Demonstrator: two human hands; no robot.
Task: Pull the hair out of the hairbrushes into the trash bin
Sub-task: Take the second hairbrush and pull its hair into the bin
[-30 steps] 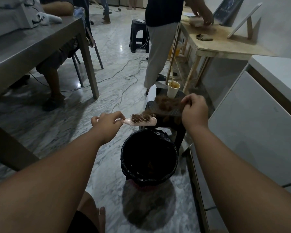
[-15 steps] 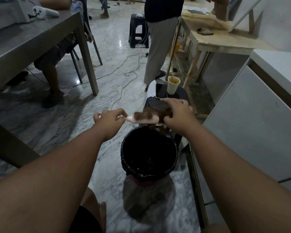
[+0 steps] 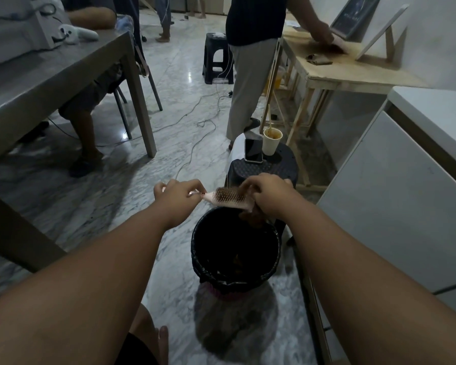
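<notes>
One hairbrush (image 3: 228, 198) is pinched at its handle by the left hand (image 3: 178, 197) above the trash bin (image 3: 195, 243), and the hair (image 3: 252, 218), held high before, is now gripped low by the right hand (image 3: 270, 197), ready to be dropped.

No writing, label, brand, number or sign can be read. The only marks that look like text are a few pale ones near the top of the dark framed panel (image 3: 353, 15), which leans at the far edge of the wooden table (image 3: 358, 71). They are too small and blurred to make out.
</notes>
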